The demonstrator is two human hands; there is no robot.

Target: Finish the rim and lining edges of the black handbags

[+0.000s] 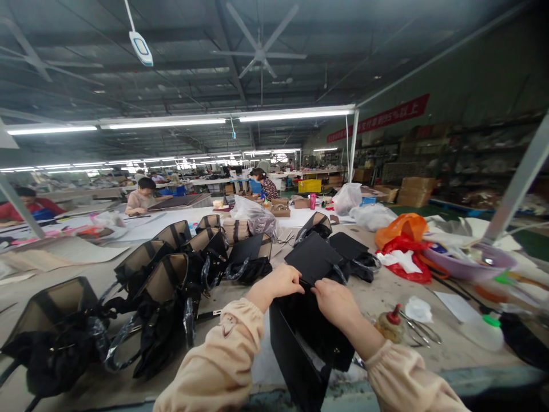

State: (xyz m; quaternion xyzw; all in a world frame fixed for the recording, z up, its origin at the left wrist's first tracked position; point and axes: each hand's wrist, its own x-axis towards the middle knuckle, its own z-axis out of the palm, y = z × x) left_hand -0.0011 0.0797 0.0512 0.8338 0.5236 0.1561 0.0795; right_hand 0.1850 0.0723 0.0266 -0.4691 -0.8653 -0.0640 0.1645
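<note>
A black handbag point(295, 355) stands at the table's front edge with its dark inside facing up. My left hand point(279, 282) is closed, fingers pinching the bag's far rim. Close beside it, my right hand point(337, 301) pinches the same rim from the right. Whatever else is between the fingertips is too small to make out. Behind my hands a flat black panel point(315, 257) leans up, and another black bag point(351, 252) lies to its right. To my left several black bags with brown linings point(165, 280) sit in a group, their handles wrapped in clear plastic.
On the right are a glue pot with a red top point(391, 323), scissors point(422, 332), a green-capped bottle point(484, 332), a purple basin point(472, 260) and red plastic bag point(405, 260). Metal posts point(521, 177) frame the table. Co-workers point(143, 197) sit at tables beyond.
</note>
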